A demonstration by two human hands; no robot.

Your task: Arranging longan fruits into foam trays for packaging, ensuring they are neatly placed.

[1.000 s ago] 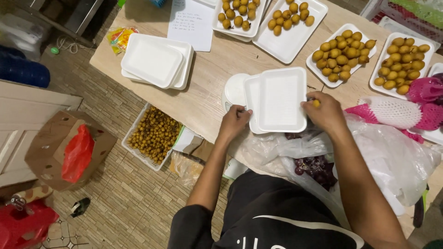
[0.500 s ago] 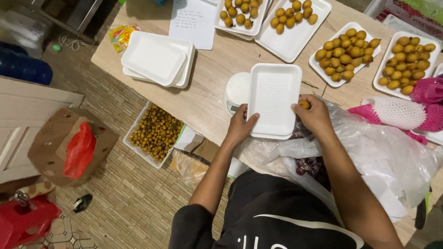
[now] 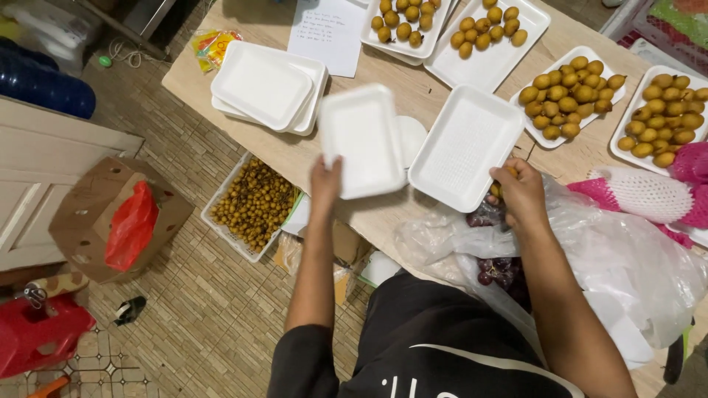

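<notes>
A single head-worn camera looks steeply down from above the person's torso, at arm's length from the surface (image 3: 413, 221), with the floor (image 3: 184, 324) showing along the left of its view.

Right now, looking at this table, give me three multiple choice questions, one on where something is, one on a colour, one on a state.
1. Where is the crate of small brown fruit?
A. On the floor beside the table
B. On the table
C. On the red stool

2. What colour is the bag in the cardboard box?
A. Blue
B. Red
C. Green

3. What is in the foam tray held by the left hand?
A. Yellow fruit
B. Paper
C. Nothing

Answers: 1 A, it sits on the tiled floor under the table edge. 2 B, a red bag fills it. 3 C, its white surface is bare.
</notes>
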